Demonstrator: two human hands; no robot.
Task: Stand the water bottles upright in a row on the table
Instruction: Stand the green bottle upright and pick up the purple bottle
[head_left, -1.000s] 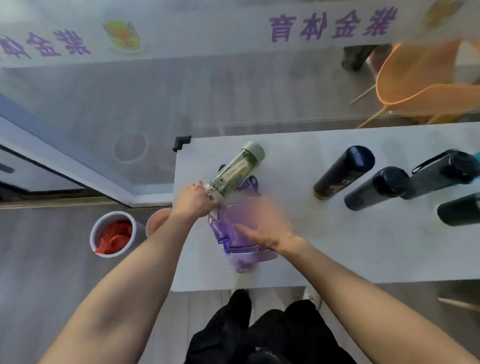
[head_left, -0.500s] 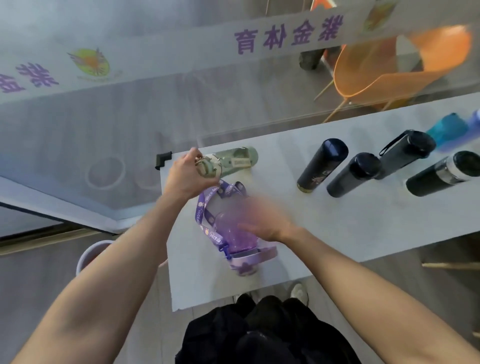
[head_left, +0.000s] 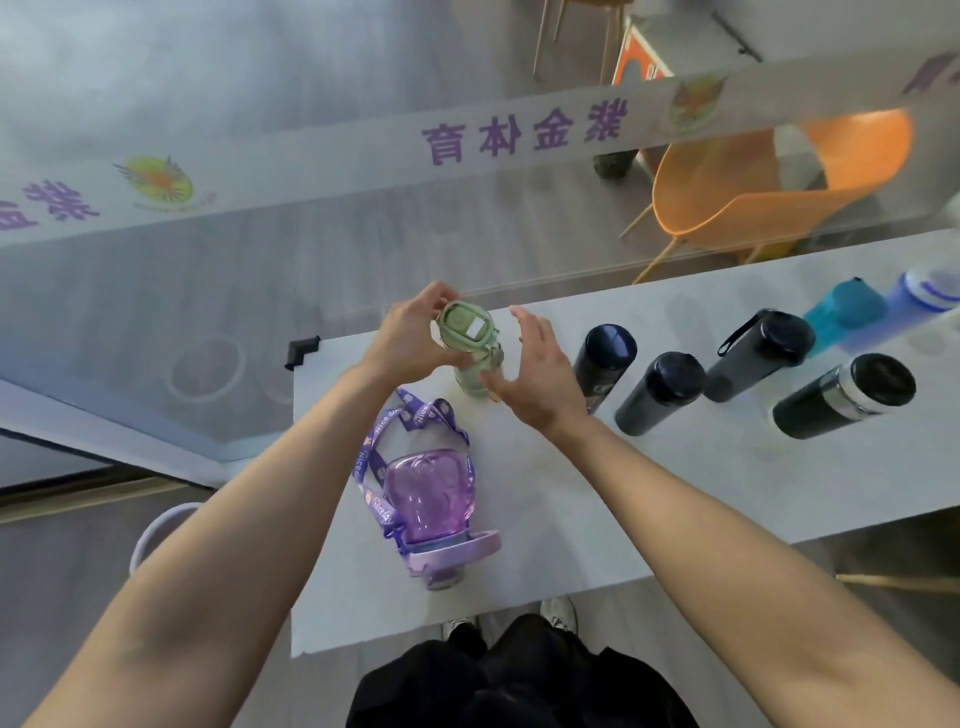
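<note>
Gripping the cap of the green bottle, the left hand steadies it upright near the far left corner of the white surface. The right hand hovers spread beside the bottle, holding nothing. A purple bottle with a lanyard lies on its side nearer the person, and dark flasks stand to the right.

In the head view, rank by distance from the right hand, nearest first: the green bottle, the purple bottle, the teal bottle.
1. Green bottle: upright just left of the right hand, fingers at its side.
2. Purple bottle: lying toward the table's near edge, left of the forearm.
3. Teal bottle: far off to the right, at the back edge.
</note>
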